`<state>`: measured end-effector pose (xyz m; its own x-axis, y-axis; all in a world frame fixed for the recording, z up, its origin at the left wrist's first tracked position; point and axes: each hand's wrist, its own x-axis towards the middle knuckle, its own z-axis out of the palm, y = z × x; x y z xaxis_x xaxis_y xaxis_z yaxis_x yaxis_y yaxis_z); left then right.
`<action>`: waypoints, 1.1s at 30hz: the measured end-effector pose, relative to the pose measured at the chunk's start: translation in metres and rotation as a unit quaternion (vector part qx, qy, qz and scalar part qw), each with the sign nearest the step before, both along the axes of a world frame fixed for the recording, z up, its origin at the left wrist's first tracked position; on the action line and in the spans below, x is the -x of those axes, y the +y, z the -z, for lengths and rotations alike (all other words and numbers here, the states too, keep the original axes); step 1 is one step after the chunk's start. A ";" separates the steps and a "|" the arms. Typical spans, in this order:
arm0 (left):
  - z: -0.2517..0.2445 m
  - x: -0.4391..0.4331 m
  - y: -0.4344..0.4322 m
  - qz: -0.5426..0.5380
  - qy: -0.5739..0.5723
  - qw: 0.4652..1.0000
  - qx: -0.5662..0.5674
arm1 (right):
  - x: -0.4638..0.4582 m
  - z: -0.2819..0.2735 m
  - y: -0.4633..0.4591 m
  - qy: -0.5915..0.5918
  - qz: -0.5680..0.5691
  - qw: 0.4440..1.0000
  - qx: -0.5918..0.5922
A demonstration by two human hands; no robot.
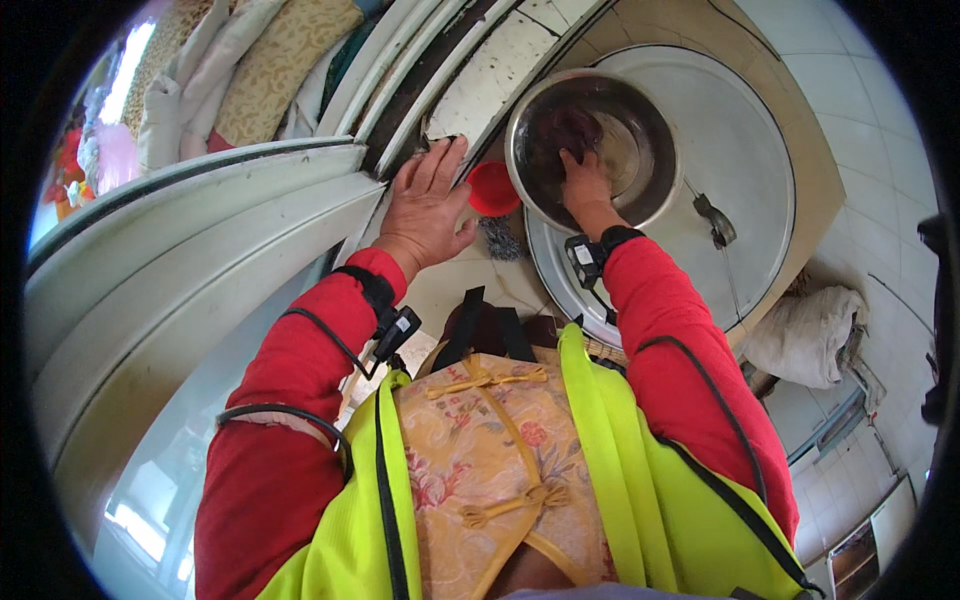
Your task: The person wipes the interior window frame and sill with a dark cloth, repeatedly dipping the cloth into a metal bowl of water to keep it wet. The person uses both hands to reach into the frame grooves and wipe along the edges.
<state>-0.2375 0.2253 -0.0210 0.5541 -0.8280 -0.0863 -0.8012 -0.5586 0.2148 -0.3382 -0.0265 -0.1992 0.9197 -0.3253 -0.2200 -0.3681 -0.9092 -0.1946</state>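
My right hand [587,186] reaches into a metal basin [519,161], its fingers at the near edge of a dark red cloth [574,129]; whether they grip it cannot be told. The basin holds what looks like water and rests partly on a large round metal lid [739,180]. My left hand [431,202] lies with spread fingers on the end of the window frame [375,176], holding nothing. Right of its fingertips, beside the basin, is a red plastic bowl [493,189]. Below the bowl sits a grey scouring pad or similar tangle [502,238].
A white window sash [217,217] and glass pane fill the left side. Folded quilts [277,67] lie beyond the frame. The lid has a handle [716,221] in its middle. A whitish sack [806,334] stands at the right by the tiled wall [885,157].
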 end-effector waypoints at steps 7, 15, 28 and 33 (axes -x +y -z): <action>0.001 -0.001 0.001 0.008 0.000 1.000 0.008 | -0.017 -0.016 -0.022 -0.080 0.118 0.942 -0.302; 0.002 -0.001 0.001 -0.001 0.002 1.000 0.014 | 0.024 -0.030 -0.032 0.154 0.091 0.984 -0.019; 0.008 -0.001 0.003 -0.005 -0.011 1.000 0.029 | 0.011 0.000 -0.034 -0.067 0.076 0.987 -0.126; 0.008 -0.002 0.003 -0.005 -0.014 0.999 0.031 | 0.022 -0.056 -0.049 -0.079 0.218 0.917 -0.325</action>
<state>-0.2358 0.2286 -0.0294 0.5642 -0.8254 -0.0190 -0.8017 -0.5532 0.2262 -0.3604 -0.0756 -0.1429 0.7708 -0.5164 -0.3730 -0.5893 -0.3558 -0.7253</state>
